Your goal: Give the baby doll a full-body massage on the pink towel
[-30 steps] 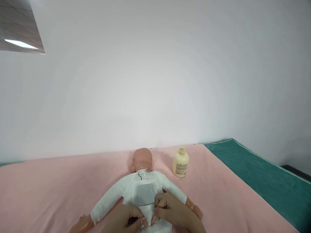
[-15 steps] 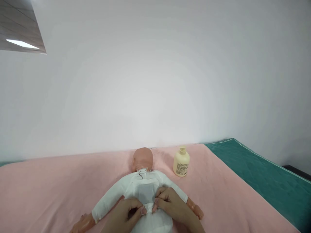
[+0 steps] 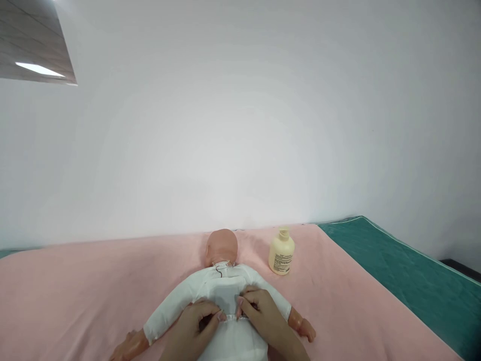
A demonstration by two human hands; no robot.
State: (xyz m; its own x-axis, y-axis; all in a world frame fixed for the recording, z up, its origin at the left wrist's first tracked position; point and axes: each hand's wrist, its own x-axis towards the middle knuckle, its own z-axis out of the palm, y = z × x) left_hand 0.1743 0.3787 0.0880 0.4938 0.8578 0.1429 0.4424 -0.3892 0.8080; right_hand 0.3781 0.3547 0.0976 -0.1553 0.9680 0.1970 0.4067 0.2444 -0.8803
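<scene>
A baby doll (image 3: pixel 233 341) lies with the bald back of its head (image 3: pixel 222 247) toward the wall and its arms spread. Its torso and sleeves are white cloth. On its back a flat grey panel (image 3: pixel 225 296) shows through an opening in the cloth. Thumb and fingers of my left hand (image 3: pixel 197 323) pinch the cloth edge at the panel's lower left corner. At the lower right corner my right hand (image 3: pixel 261 311) pinches the same white edge (image 3: pixel 230 319). Both fingertips lie close together. The doll's legs are out of view.
A pale yellow bottle (image 3: pixel 281 254) with dark print stands right of the doll's head. Beneath them spreads a pink sheet (image 3: pixel 349 301), over a green cover (image 3: pixel 406 265) visible at the right. A white wall (image 3: pixel 240 125) rises behind the bed.
Both hands have shifted slightly up toward the grey panel, and the pinched cloth edge now sits closer to its lower border. The doll and bottle stay in place.
</scene>
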